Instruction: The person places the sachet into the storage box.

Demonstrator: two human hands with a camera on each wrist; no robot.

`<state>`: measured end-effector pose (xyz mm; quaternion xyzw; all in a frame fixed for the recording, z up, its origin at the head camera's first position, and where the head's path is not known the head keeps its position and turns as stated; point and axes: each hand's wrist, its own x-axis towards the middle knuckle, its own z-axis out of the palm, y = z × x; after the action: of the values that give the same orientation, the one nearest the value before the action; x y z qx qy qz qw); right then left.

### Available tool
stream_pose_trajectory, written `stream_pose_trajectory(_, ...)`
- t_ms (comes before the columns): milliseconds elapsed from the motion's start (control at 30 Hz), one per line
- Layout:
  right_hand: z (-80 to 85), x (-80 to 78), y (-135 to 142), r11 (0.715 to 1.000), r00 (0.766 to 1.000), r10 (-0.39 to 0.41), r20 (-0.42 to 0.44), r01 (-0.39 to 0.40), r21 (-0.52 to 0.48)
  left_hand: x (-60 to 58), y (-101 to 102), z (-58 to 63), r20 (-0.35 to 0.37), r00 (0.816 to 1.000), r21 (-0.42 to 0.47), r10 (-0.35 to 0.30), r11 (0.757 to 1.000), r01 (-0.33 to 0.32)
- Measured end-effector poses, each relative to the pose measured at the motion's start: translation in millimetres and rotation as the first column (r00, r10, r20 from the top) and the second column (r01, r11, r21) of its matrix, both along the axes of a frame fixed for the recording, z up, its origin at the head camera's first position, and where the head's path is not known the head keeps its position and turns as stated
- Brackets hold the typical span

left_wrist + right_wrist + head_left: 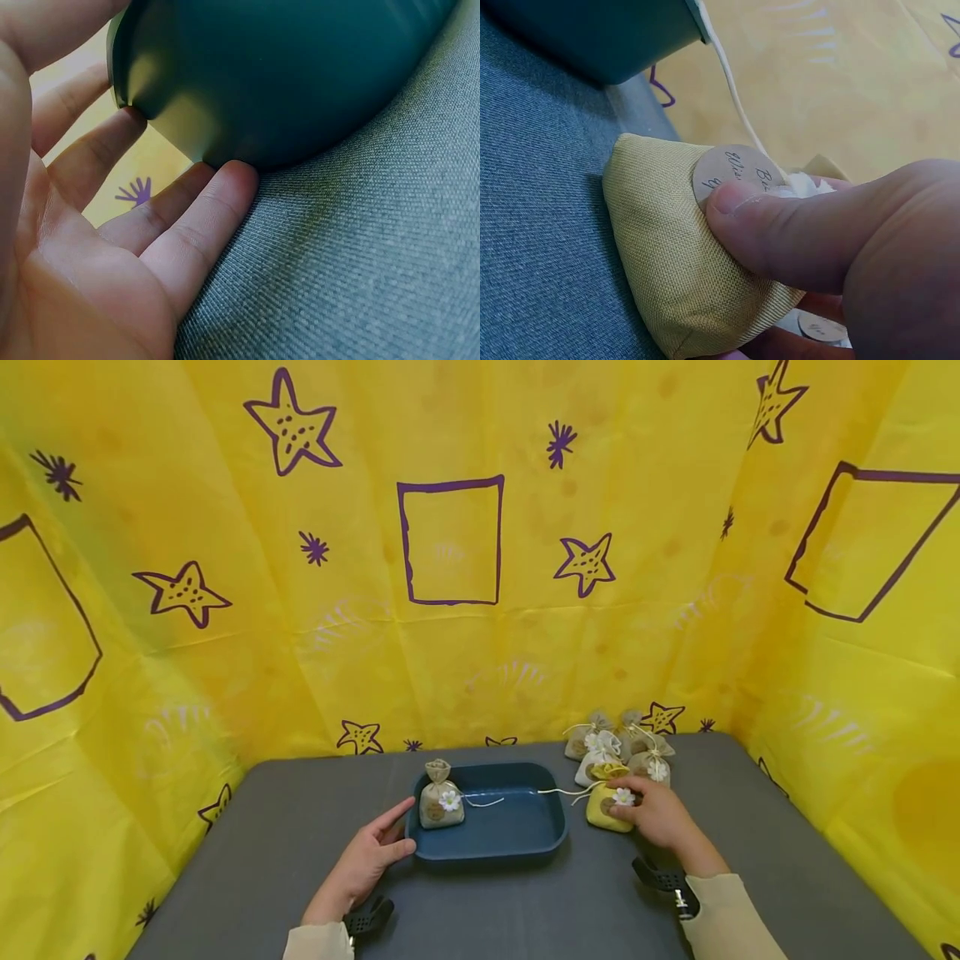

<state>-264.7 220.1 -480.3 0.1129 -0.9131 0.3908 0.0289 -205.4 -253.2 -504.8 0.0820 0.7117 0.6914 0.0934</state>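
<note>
My left hand (367,858) is at the left end of a dark blue tray (495,858). Its fairly straight fingers (196,232) touch the tray's outer wall in the left wrist view. A beige drawstring pouch (437,810) with a white flower stands inside the tray's left part. Right of the tray, my right hand (660,814) grips a yellow pouch (606,814), whose white cord trails over the tray's rim. In the right wrist view, the thumb (780,221) presses over the round label (727,169) of the yellow pouch, with other fingers partly hidden behind it.
Several more pouches cluster behind the right hand, including a white one (591,770) and a beige one (651,764). The grey tabletop (315,802) meets a yellow curtain (450,668) with purple drawings at the back and sides.
</note>
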Motion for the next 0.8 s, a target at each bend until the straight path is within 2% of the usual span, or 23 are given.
stream_pose_trajectory(200, 2.3, 2.7, 10, 1.000, 1.000, -0.023, 0.002, 0.023, 0.007, 0.6, 1, -0.9, 0.002, 1.000, 0.031, -0.004, 1.000, 0.004)
stream_pose_trajectory(467, 12.6, 3.5, 28, 0.997, 0.998, -0.066, -0.020, 0.067, 0.046, 0.1, 1, -0.4, -0.004, 1.000, 0.006, 0.007, 1.000, -0.007)
stream_pose_trajectory(633, 16.2, 6.6, 33, 0.994, 0.994, -0.109, 0.012, 0.109, 0.029, 0.1, 1, -1.2, -0.007, 1.000, 0.000, 0.002, 1.000, -0.002)
stream_pose_trajectory(800, 23.0, 9.2, 37, 0.991, 0.991, -0.136, 0.008, 0.136, 0.016, 0.0, 0, -1.2, -0.009, 1.000, 0.005, -0.005, 1.000, 0.005)
